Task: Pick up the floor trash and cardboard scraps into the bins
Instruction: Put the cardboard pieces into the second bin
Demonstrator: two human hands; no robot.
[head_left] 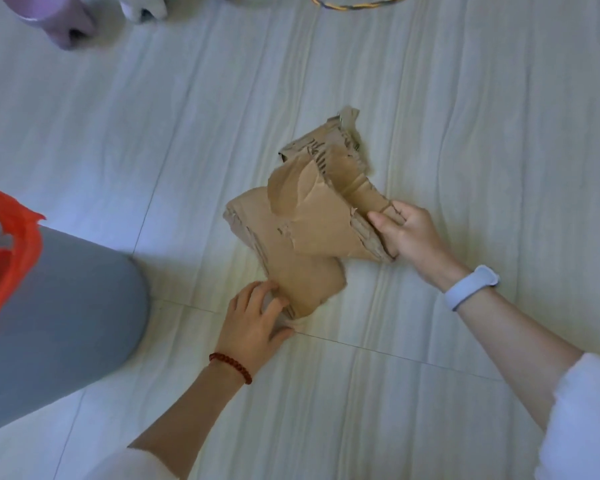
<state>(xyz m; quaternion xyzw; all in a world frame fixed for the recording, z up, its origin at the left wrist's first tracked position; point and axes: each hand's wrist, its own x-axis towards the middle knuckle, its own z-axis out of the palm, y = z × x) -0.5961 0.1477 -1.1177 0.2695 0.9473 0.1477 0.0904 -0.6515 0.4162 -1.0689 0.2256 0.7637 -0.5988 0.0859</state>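
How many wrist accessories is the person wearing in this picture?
2. A red bead bracelet sits on the left wrist, below the left hand. A pale blue band sits on the right wrist, behind the right hand. The sleeves might hide others.

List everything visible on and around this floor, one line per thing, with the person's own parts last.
cardboard scraps: several torn pieces, brown, bunched at centre of the floor, held at both ends
floor: one, pale wood-grain tiles, fills the view
bag: one, red-orange plastic, left edge, partly cut off
slipper: one, lilac, top left, blurred
cord: one, yellow and dark, top edge, mostly cut off
bracelet: one, red beads, left wrist
band: one, pale blue, right wrist
knee: one, grey trousers, lower left
left hand: grips the near end of the scraps
right hand: grips the right end of the scraps
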